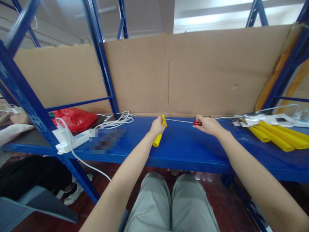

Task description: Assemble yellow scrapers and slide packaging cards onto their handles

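Observation:
My left hand [157,126] is closed around a yellow tube [158,140], whose lower end sticks out below the fingers and whose jagged upper end shows above them. My right hand [208,125] grips a screwdriver [197,123] by its red handle. The long thin metal shaft runs level to the left, and its tip reaches the upper part of the yellow tube at my left fingers. I cannot tell whether the tip is in the tube or only against it. Both hands are just above the blue shelf [183,141].
Several yellow tubes [277,137] lie at the right beside white packets. To the left are a white power strip [80,138], coiled white cable [120,119], a blurred-out item and a red plastic bag [73,119]. Cardboard [205,71] backs the shelf; another person's arm [14,132] shows far left.

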`<state>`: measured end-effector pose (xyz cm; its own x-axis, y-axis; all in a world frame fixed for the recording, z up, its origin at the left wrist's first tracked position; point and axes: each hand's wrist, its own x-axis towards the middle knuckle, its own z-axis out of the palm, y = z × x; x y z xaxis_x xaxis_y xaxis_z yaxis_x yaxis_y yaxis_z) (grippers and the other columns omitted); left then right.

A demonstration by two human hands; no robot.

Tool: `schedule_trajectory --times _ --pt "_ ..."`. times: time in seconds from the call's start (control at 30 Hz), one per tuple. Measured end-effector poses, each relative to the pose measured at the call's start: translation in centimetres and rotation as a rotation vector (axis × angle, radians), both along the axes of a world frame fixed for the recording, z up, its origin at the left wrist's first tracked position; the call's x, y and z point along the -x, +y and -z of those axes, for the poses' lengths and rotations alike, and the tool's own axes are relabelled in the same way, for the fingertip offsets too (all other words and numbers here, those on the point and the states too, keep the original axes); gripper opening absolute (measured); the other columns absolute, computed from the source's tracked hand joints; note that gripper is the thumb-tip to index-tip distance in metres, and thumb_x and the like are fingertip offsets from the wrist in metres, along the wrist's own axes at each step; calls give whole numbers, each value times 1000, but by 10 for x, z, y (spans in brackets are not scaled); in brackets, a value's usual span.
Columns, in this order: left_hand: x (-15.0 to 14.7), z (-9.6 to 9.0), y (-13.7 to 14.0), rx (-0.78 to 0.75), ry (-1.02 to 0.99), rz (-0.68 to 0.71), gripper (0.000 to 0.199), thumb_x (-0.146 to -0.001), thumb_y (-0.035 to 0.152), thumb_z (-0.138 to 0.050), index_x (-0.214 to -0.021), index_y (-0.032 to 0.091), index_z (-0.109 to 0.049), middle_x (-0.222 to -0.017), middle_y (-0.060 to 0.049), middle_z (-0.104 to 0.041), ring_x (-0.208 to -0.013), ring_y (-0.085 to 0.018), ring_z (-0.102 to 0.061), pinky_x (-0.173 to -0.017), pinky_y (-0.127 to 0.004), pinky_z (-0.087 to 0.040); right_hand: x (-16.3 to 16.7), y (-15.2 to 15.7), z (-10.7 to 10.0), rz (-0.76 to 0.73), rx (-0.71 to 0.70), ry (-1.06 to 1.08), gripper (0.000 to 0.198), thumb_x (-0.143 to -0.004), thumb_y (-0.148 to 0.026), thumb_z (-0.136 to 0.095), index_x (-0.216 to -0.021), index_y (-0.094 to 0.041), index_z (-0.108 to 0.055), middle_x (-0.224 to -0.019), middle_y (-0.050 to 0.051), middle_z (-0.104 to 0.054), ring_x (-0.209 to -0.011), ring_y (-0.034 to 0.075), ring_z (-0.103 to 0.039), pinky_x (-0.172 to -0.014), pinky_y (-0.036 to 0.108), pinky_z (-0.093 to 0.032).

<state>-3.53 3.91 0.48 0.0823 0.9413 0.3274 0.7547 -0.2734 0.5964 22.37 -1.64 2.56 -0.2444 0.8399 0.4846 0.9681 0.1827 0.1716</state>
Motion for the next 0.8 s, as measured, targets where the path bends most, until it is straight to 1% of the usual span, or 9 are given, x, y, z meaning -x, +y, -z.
schedule_trajectory --times 0.07,0.13,0.27,0.33,0.43,0.53,0.67,0.8 --pt "0 0 0 6 1 3 26 -85 16 -61 -109 17 -52 -116 -13 -67 -79 -19 -72 -69 -27 -55 -1 0 0 -8 -8 -14 17 -86 -36 -55 -95 -22 -60 -83 7 -73 -73 23 -67 -58 28 -36" --pt "0 0 0 16 3 3 26 -86 16 -61 -110 16 -52 -114 -13 -67 -76 -18 -72 -66 -26 -54 -1 0 -1 -17 -24 -24 14 -87 -35 -54 -89 -22 -60 -81 6 -72 -73 23 -67 -57 27 -35" --pt "-1 0 -1 16 10 3 27 -86 17 -61 -112 16 -54 -114 -13 -68 -75 -18 -72 -67 -26 -54 -2 0 -1 -29 -38 -12 18 -85 -40 -57 -84 -22 -61 -81 6 -72 -75 24 -67 -57 28 -35" --pt "-1 0 -1 13 12 5 27 -86 17 -61 -112 16 -54 -115 -12 -67 -77 -18 -72 -68 -26 -54 -5 1 0 -45 -30 3 21 -85 -43 -56 -82 -23 -63 -82 6 -73 -75 24 -67 -58 28 -36" --pt "-1 -1 -1 6 25 2 28 -85 17 -62 -113 17 -55 -119 -13 -66 -81 -19 -72 -70 -27 -54 -8 4 3 -109 19 55 23 -87 -42 -53 -81 -23 -64 -83 6 -73 -74 21 -66 -58 28 -39" --pt "-1 -1 -2 4 34 -3 29 -85 17 -62 -113 17 -55 -119 -14 -66 -82 -20 -72 -71 -27 -54 -10 9 5 -136 48 102 20 -87 -40 -54 -84 -22 -63 -82 6 -73 -73 21 -66 -59 27 -40" --pt "0 -2 -3 20 37 1 30 -85 17 -61 -114 17 -53 -115 -14 -68 -79 -20 -72 -68 -27 -54 -11 12 7 -100 8 104 15 -81 -34 -61 -90 -23 -60 -79 5 -72 -67 20 -65 -57 26 -39" --pt "0 -3 -5 27 43 4 31 -84 16 -61 -113 17 -51 -113 -13 -69 -76 -20 -72 -65 -26 -53 -10 9 5 -88 -31 78 12 -83 -35 -58 -82 -23 -60 -73 4 -71 -65 20 -64 -55 26 -37"
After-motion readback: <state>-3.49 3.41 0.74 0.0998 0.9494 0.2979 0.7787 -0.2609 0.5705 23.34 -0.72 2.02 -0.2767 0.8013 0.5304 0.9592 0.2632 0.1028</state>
